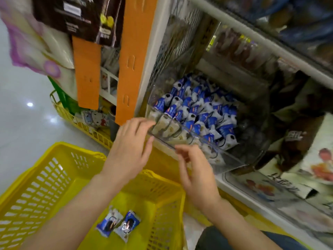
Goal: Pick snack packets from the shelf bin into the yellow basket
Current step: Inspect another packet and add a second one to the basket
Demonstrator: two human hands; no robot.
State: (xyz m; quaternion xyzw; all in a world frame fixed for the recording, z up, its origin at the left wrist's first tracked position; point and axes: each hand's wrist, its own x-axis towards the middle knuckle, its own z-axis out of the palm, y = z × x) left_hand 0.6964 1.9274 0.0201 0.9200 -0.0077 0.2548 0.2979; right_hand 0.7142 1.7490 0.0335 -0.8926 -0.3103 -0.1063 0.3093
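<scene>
A clear plastic shelf bin holds several blue-and-white snack packets. Below it stands the yellow basket, with two of the same packets lying on its floor. My left hand is stretched out at the bin's front left corner, fingers apart, fingertips touching the clear front wall, nothing in it. My right hand hovers just in front of the bin's front edge with fingers loosely curled and empty.
An orange card strip hangs beside the bin. A second yellow basket with toys sits on the floor behind. Packaged goods fill the shelf to the right and the shelf above.
</scene>
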